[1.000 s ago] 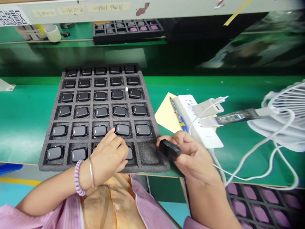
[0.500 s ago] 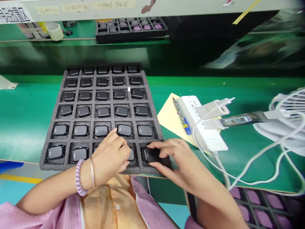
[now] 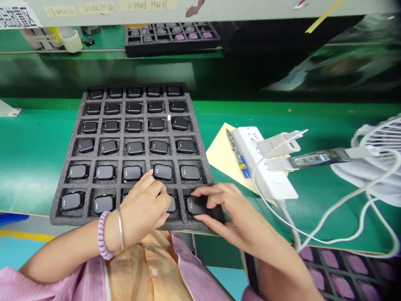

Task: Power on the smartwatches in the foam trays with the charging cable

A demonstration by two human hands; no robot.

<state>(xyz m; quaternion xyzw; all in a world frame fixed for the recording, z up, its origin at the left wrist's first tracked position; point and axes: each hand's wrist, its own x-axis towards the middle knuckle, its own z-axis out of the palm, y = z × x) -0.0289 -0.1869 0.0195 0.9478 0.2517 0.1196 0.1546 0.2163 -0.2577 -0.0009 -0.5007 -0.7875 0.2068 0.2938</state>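
A black, round-cornered device [image 3: 196, 205], partly covered, sits face up in the near right corner compartment of the grey foam tray [image 3: 89, 185], pale marks at its left end. Matching black devices [image 3: 105, 172] lie singly, face up, across the tray's rows, some askew.

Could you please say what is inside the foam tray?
Black devices sit in the tray, one held by the right hand; the left hand hides part of the nearest row.

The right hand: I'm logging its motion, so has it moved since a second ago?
Yes: against the power strip, the right hand has moved left, further over the tray, still holding the black device.
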